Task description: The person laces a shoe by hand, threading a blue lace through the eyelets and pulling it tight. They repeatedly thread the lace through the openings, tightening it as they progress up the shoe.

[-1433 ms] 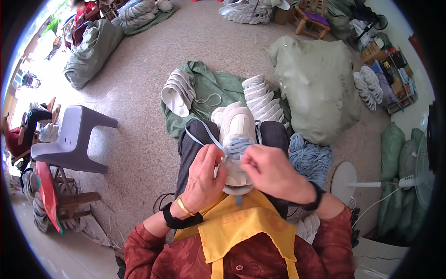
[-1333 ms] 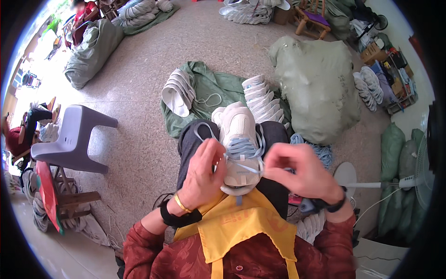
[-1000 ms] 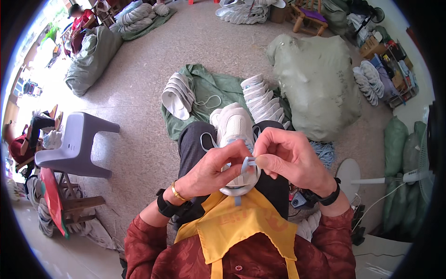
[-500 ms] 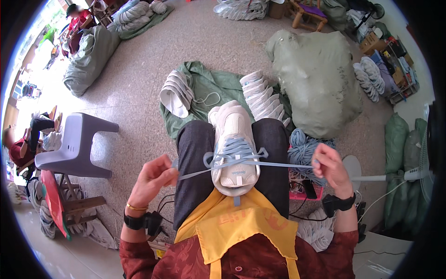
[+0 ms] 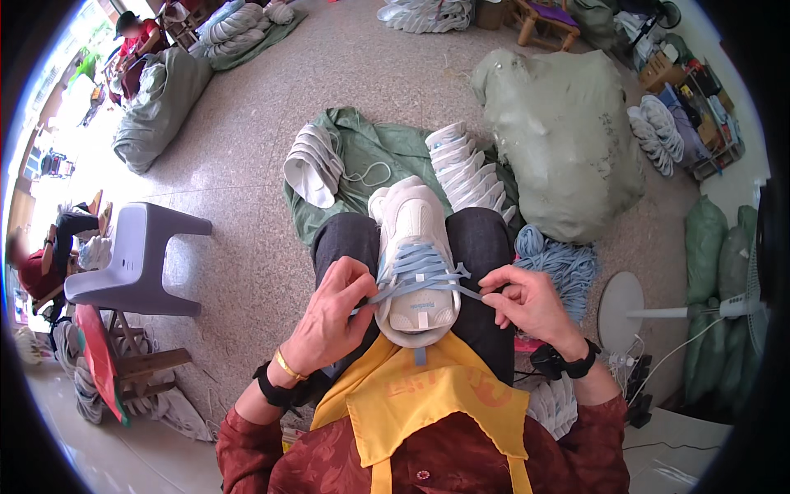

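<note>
The floor (image 5: 263,148) is speckled. A green cloth (image 5: 372,146) lies on it, with white shoe pieces (image 5: 313,165) in piles on the cloth. A big pale green sack (image 5: 564,148) and a grey plastic chair (image 5: 136,259) sit on the floor too.

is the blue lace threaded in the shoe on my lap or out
In: rows of blue lace cross the top of the white shoe.

Left hand (image 5: 331,319) covers part of blue lace (image 5: 421,262); pinch point not visible. Pink thing (image 5: 527,344) below right hand (image 5: 533,306) mostly hidden, kind unclear. Co-worker (image 5: 146,37) partly behind sack (image 5: 160,103). Shoe pile (image 5: 424,15) cut by top edge. Fan (image 5: 732,307) cut by dark rim.
</note>
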A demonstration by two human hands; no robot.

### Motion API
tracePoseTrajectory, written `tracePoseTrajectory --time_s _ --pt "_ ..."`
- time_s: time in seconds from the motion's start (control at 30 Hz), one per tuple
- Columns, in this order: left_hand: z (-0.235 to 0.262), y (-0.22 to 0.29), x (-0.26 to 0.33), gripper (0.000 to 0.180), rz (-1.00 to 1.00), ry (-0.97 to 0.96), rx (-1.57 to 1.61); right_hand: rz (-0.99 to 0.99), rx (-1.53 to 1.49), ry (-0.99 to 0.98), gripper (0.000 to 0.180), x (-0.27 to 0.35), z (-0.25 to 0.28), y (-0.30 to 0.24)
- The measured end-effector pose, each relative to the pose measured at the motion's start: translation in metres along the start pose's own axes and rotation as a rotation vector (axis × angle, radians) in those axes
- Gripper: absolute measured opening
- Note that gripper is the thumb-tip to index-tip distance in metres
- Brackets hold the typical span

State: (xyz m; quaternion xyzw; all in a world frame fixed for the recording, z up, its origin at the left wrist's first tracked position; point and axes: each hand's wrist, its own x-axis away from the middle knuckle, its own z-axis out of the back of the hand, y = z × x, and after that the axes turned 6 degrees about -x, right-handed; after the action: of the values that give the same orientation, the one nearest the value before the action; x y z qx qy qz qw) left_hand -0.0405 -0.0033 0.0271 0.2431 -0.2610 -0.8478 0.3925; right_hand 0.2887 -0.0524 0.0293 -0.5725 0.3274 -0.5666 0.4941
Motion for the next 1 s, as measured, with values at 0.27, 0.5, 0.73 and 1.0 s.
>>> tracePoseTrajectory --time_s 0.27,0.5,0.73,1.0 --pt "-0.002 -0.020 -0.005 0.008 0.257 -0.099 0.816 0.025 0.129 -0.032 0.010 -0.003 -0.009 -0.009" --pt "0.005 -0.019 -0.019 0.009 0.185 -0.094 0.605 0.098 0.143 -0.165 0.004 0.002 0.002 -0.002" --pt "0.003 -0.022 -0.022 0.011 0.302 -0.176 0.820 0.001 0.071 -0.168 0.006 0.011 0.014 -0.005" --pt "-0.028 -0.030 -0.019 0.019 0.217 -0.121 0.769 -0.126 0.003 -0.098 0.006 0.040 0.074 0.009"
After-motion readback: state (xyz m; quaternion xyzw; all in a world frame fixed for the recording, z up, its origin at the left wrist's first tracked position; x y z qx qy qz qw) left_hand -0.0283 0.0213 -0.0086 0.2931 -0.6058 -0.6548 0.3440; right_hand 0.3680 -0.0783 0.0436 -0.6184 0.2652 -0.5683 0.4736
